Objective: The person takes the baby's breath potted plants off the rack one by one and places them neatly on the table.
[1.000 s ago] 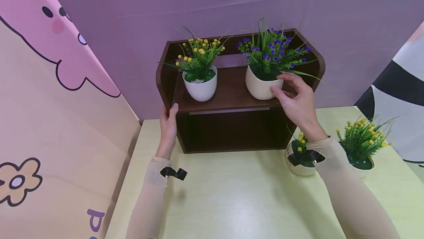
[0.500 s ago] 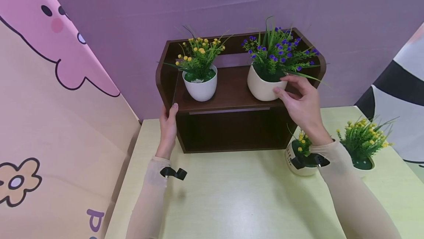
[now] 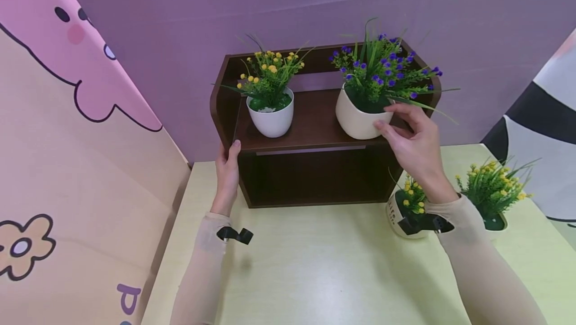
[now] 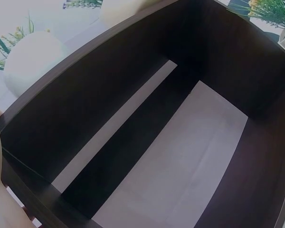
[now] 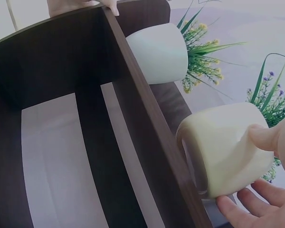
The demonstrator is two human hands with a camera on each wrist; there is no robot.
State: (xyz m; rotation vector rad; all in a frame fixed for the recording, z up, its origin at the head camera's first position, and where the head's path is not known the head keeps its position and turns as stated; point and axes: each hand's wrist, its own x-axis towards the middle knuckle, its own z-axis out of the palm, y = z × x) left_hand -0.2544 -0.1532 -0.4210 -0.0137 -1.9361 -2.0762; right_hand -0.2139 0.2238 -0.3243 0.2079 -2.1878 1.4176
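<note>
A cream pot (image 3: 360,117) of artificial purple flowers (image 3: 389,67) is at the right of the dark brown shelf's (image 3: 310,137) upper board. My right hand (image 3: 416,137) holds this pot by its right side, index finger at the rim and thumb on the front wall. In the right wrist view, part of the pot's underside (image 5: 192,161) shows, tipped off the board. With the thumb in front, my left hand (image 3: 227,172) grips the shelf's left side at the height of the upper board. To the left on that board stands a white pot (image 3: 272,120) of yellow flowers (image 3: 270,67).
On the table (image 3: 310,260), right of the shelf, stand a lettered white pot (image 3: 393,217) with yellow flowers and another yellow-flowered plant (image 3: 492,185), both partly behind my right forearm. A purple backdrop (image 3: 180,65) hangs behind the shelf, and a printed panel (image 3: 90,180) rises at the left.
My right hand has shifted the purple-flowered pot to the right and slightly forward, closer to the shelf's right side. The left hand keeps its grip in the same place.
</note>
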